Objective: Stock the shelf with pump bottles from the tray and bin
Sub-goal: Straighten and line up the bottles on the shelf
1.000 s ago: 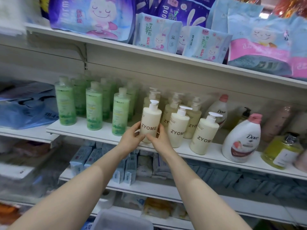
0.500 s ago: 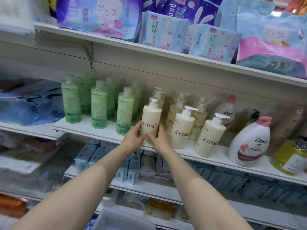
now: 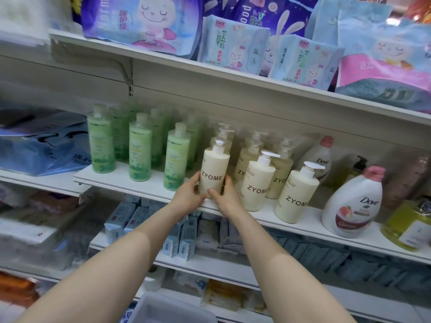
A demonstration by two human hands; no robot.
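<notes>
I see my left hand (image 3: 189, 194) and right hand (image 3: 225, 197) both gripping the cream ZYOME pump bottle (image 3: 213, 170) upright at the shelf (image 3: 130, 186) edge; its base is hidden behind my fingers

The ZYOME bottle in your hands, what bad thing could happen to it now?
The ZYOME bottle sits near the shelf front edge, gripped low by the left hand and right hand; let go carelessly and it might tip off. Sliding it sideways could bump the green bottle or the neighbouring pump bottle and topple them.
</notes>
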